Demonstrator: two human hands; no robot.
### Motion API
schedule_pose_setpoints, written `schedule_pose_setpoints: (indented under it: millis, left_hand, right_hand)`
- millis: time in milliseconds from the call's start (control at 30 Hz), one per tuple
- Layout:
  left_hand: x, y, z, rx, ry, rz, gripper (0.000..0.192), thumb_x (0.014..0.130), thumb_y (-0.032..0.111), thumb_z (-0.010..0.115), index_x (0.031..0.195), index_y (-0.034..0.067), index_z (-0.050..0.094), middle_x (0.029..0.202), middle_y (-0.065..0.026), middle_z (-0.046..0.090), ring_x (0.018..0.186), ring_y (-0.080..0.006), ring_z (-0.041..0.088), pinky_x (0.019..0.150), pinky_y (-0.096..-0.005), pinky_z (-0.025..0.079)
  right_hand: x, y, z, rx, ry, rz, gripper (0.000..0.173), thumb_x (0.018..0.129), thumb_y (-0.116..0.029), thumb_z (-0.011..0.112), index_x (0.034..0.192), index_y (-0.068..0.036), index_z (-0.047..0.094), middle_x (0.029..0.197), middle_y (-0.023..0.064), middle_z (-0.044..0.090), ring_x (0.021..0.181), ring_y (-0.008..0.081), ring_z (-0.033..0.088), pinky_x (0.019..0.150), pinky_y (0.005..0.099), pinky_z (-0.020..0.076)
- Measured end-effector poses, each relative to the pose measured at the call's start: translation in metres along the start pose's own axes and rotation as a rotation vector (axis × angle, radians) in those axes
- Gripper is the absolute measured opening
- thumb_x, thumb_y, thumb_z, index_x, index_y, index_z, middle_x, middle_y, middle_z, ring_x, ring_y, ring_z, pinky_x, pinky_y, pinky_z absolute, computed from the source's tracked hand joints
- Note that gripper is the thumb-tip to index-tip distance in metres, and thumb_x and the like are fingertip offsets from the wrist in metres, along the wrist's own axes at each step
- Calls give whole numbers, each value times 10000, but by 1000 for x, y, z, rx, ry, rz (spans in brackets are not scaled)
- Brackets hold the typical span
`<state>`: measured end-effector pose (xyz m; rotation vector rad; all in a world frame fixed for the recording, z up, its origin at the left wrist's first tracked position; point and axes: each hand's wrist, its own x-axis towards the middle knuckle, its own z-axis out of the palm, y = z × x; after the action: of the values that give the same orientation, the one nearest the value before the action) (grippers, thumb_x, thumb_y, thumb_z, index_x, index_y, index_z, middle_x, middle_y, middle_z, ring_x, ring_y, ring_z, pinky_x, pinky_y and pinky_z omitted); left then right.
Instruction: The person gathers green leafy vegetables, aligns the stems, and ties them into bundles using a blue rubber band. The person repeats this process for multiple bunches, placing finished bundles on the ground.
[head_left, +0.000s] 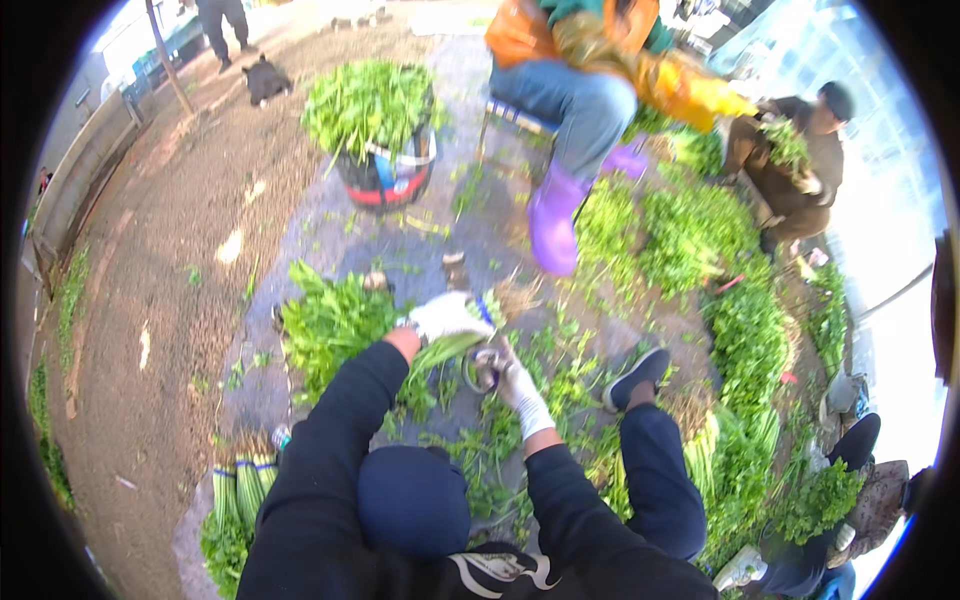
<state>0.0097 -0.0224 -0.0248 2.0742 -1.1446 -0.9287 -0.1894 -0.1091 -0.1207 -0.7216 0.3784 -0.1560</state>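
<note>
My left hand (450, 316), in a white glove, grips a bunch of celery (450, 349). A blue band (484, 310) circles its stalks near the root end. Thin brown roots (519, 295) stick out to the right, and the leaves hang to the lower left. My right hand (517, 381), in a soiled white glove, is just below the band. It holds a small ring-shaped roll (474, 373), apparently of tape; the fingers partly hide it. Leafy celery (341, 319) lies left of my left hand.
Banded celery bunches (244, 484) lie at lower left. Celery heaps (750, 330) line the right. A full bucket (386, 180) stands ahead. A person in purple boots (556, 217) sits opposite; other people (795, 157) work at right. A black animal (265, 79) lies on the soil.
</note>
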Motion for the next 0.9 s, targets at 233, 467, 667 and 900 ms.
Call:
schedule_pose_setpoints:
  millis: [233,467,667,900]
  left_hand:
    - [-63,111,-31,242,178,108,940,595,611,772,1318,56,544,1203,-188,645,1116,-322,620,979,-369,467]
    - [-168,261,-55,-415,-329,679,581,762,220,820,1255,17,588,1183,-39,649,1076,-119,570,973,-309,448]
    - [-192,264,7,-592,-480,725,656,750,180,825,1313,21,529,1220,-35,613,1101,-124,554,981,-314,443]
    - [-227,255,119,-745,-328,607,670,709,77,847,1297,32,529,1225,-43,623,1119,-155,584,985,-322,459]
  right_hand:
    - [-45,-51,13,-620,355,-420,843,938,-296,655,1557,-116,113,1356,168,544,1190,228,556,1007,329,422]
    - [-183,-189,184,-304,-224,-784,928,741,-289,824,1467,-35,304,1416,109,466,1289,228,462,1078,370,374]
    - [-283,-198,224,-437,64,-1008,772,729,-129,828,1364,-5,407,1235,107,586,1052,199,627,927,320,503]
    - [-327,-169,188,-417,144,-852,770,787,-9,759,1426,-48,330,1272,112,562,1103,215,610,937,340,512]
